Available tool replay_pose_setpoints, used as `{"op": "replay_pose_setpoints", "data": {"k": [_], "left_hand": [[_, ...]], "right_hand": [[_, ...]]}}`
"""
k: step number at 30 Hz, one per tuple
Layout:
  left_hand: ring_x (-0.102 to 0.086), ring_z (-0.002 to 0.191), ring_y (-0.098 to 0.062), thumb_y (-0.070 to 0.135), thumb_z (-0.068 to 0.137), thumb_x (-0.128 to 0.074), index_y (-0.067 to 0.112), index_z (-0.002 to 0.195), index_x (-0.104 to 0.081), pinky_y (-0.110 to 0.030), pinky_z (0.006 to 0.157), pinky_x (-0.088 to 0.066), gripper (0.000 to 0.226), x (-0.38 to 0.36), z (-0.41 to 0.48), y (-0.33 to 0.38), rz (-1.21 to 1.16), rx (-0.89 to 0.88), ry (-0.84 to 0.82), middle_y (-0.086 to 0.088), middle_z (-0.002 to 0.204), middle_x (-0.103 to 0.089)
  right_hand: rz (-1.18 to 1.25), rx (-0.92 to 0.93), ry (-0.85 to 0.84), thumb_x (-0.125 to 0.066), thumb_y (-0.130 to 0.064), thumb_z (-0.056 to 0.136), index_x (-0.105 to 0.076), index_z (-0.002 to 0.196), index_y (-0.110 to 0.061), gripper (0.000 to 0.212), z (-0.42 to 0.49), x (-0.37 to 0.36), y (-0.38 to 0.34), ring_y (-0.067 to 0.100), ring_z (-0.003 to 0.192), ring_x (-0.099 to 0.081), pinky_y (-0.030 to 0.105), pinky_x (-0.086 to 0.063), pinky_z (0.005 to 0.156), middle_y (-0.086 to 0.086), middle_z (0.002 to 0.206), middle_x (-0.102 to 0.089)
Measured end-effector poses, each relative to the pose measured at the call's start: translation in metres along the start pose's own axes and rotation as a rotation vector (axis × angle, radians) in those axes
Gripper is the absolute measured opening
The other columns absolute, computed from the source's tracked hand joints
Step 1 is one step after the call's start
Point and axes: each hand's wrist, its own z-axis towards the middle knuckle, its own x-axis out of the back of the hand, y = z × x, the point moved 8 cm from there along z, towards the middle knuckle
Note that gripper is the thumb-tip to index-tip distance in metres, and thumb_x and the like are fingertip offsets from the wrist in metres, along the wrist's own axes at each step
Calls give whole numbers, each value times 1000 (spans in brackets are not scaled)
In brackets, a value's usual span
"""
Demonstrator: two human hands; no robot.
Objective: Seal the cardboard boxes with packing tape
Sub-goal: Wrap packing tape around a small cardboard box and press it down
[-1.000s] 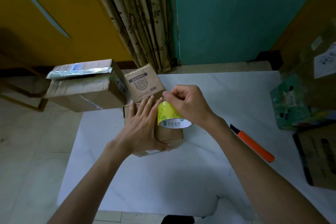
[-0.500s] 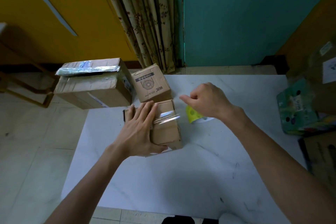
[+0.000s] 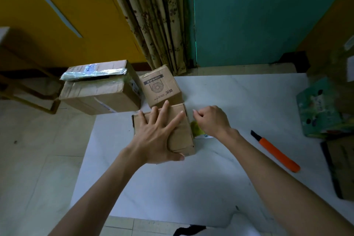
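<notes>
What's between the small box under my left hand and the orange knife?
In the head view, your right hand, with the yellow tape roll beneath it beside the small box; then bare white table up to the orange knife.

A: We're dim overall here. Light's soft and flat, only faint shadows on the worktop (image 3: 239, 97).
B: Agreed. We get wide-angle bending at the edges, and the cardboard (image 3: 342, 168) far right is smeared.

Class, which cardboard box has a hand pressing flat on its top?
The small plain box under the spread left hand; the printed box and large taped box behind it are untouched.
</notes>
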Motion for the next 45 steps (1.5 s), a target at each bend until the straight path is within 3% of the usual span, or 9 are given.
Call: {"op": "replay_pose_setpoints", "data": {"k": [6, 9, 13, 22, 29, 31, 36, 41, 45], "left_hand": [[7, 150, -53, 84, 65, -69, 41, 156, 12, -80, 112, -5, 129, 18, 25, 47, 160, -21, -59, -22, 163, 21], [-8, 145, -52, 74, 67, -75, 40, 156, -1, -77, 110, -21, 121, 18, 30, 49, 177, 1, -78, -21, 162, 6], [-12, 145, -46, 74, 64, -76, 38, 158, -8, -79, 108, -23, 121, 26, 34, 45, 155, -20, -69, -20, 160, -4], [-12, 149, -32, 73, 60, -73, 46, 154, -14, -53, 115, -32, 114, 62, 17, 39, -489, -163, 229, -1, 164, -1], [-25, 148, -20, 67, 59, -82, 52, 153, -9, -45, 111, -44, 120, -6, 4, 3, -702, -73, 175, 15, 164, 8], [-16, 153, -23, 70, 62, -81, 46, 157, 0, -45, 114, -40, 127, -22, -2, -13, -549, -1, 103, 17, 164, 17], [31, 150, -24, 74, 60, -81, 28, 157, 22, -57, 125, 2, 149, -48, 3, -14, -341, 33, -25, 4, 163, 34], [37, 147, -22, 82, 56, -77, 23, 156, 27, -51, 122, 16, 156, -52, 27, -11, -315, -37, -16, 3, 164, 31], [14, 155, -30, 80, 58, -77, 18, 159, 17, -59, 125, 0, 151, -50, 37, -8, -214, -52, -9, -5, 167, 9]], "right_hand": [[53, 15, -22, -53, -43, 99, -43, 48, -19, 57, -3, 1, 2, 11, 43, -38, 24, -24, 44, -6, 44, -41], [355, -90, 83, -62, -34, 96, -30, 44, -20, 62, -16, 2, 32, 11, 41, -23, 29, -21, 49, -5, 39, -24], [609, -235, 175, -65, -29, 95, -26, 46, -21, 63, -33, 6, 60, 11, 45, -22, 29, -19, 50, -2, 46, -20], [846, -30, 377, -61, -21, 93, -39, 48, -6, 52, -40, 133, 31, 13, 45, -25, 23, -23, 47, -2, 46, -26], [646, 141, 177, -62, -26, 94, -39, 46, -24, 53, -32, 95, -26, 5, 40, -31, 23, -27, 46, -10, 41, -32], [573, 206, 117, -64, -25, 95, -41, 46, -29, 55, -30, 73, -47, 7, 39, -38, 21, -29, 46, -12, 40, -39], [458, 300, 24, -61, -35, 97, -50, 51, -36, 48, -32, 24, -85, 9, 43, -46, 22, -32, 45, -17, 43, -47], [413, 301, 25, -59, -39, 98, -65, 58, -14, 48, -21, 19, -76, 13, 44, -49, 25, -35, 44, -7, 46, -53], [369, 209, -31, -63, -41, 95, -57, 47, -17, 54, -13, 20, -66, 10, 39, -43, 22, -30, 44, -11, 37, -42]]}}
